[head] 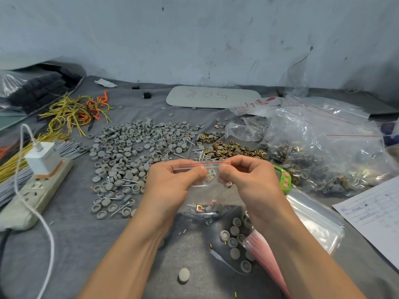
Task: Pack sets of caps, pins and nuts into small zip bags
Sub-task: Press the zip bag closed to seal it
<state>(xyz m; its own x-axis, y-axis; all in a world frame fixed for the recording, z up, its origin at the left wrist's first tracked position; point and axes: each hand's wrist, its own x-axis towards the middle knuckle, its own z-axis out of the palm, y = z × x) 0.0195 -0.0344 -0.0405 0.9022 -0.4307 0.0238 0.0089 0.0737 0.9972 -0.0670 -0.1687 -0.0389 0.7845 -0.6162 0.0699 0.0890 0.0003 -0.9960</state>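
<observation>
Now we seal a filled zip bag [201, 192] at frame centre.
Our left hand [172, 180] and right hand [248, 178] pinch its red-lined strip [201, 163] above the worktop [75, 223]; we should press along it evenly, keeping pins [191, 205] clear.

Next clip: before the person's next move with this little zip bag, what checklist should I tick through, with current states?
1. Grip: left hand and right hand both pinch the zip bag just below its red zip strip: ok.
2. Parts inside: a nut and pins lie at the bottom: ok.
3. Full set count: cannot tell.
4. Strip free of parts: cannot tell; metal pieces show through near the fingertips.
5. Strip sealed: cannot tell.
</observation>
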